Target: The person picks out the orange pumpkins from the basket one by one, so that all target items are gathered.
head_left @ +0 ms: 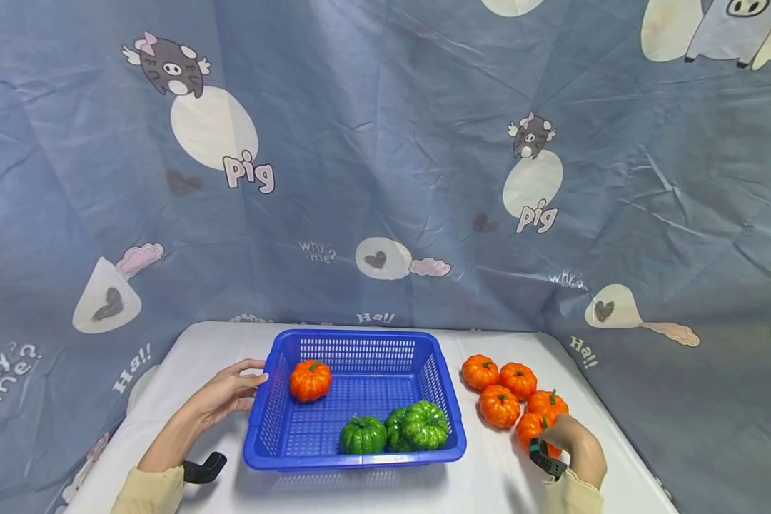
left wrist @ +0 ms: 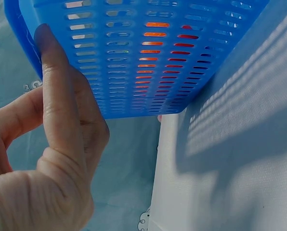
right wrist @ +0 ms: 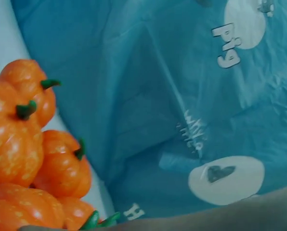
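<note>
My left hand (head_left: 228, 392) grips the left rim of a blue plastic basket (head_left: 353, 460), its thumb at the rim. The left wrist view shows this hand (left wrist: 66, 125) against the slotted side wall. In the basket sit an orange pumpkin (head_left: 310, 380) at the back left and several green pumpkins (head_left: 363, 435) along the front right. On the table's right side, my right hand (head_left: 575, 439) is at the nearest orange pumpkin (head_left: 530, 429) of a cluster. Its fingers are mostly hidden, so whether they hold that pumpkin cannot be told.
Other orange pumpkins (head_left: 499, 406) lie close together right of the basket, on a white table (head_left: 488, 478). A blue-grey cloth (head_left: 373, 178) printed with pigs hangs behind and around the table. Dark bands are on both wrists.
</note>
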`<state>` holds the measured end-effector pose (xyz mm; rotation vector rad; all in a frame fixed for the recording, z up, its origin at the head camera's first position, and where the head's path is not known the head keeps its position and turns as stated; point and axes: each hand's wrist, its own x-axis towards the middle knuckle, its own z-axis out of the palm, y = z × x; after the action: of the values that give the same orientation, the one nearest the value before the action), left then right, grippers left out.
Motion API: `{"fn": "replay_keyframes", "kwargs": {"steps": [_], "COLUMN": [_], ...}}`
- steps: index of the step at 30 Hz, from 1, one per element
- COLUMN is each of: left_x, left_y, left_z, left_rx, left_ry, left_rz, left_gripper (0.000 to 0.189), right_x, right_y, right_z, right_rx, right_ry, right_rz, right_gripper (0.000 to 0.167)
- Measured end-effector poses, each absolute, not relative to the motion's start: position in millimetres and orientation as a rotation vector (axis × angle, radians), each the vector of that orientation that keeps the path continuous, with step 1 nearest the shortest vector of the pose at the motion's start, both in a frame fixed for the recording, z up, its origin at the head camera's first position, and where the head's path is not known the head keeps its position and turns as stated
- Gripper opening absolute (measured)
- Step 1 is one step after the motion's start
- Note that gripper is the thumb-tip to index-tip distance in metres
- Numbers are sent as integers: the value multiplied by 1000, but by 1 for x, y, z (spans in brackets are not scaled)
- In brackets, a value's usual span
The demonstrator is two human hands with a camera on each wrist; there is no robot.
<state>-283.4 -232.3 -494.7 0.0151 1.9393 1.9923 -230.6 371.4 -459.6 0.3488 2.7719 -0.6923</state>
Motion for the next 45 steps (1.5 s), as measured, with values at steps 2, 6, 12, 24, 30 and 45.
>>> {"fn": "replay_keyframes", "kwargs": {"steps": [2, 6, 12, 24, 30, 45], "left_x": [-283, -282, -281, -280, -280, -282], "left_y": [-232, -234, -236, -237, -237, -230], "left_z": [-494, -495, -497, -497, -498, -496], "left_rx": [7, 1, 25, 33, 21, -9], "left_ry": [1945, 1949, 1936, 1942, 1955, 1977], "left_rz": [1993, 1992, 1996, 2001, 1999, 1997], "left_gripper": [60, 59, 59, 58, 59, 56], "right_x": [-232, -237, -239, -238, -240, -264], "right_y": [372, 373, 371, 358, 340, 230], "right_z": [-463, -471, -470, -432, -421, -387], "right_rx": [377, 426, 406, 534, 487, -105], "right_ry": [2748, 2712, 2731, 2838, 2914, 2955], "right_rz": [-725, -760, -736, -1021, -1070, -1339], "right_gripper": [35, 37, 34, 82, 79, 62]}}
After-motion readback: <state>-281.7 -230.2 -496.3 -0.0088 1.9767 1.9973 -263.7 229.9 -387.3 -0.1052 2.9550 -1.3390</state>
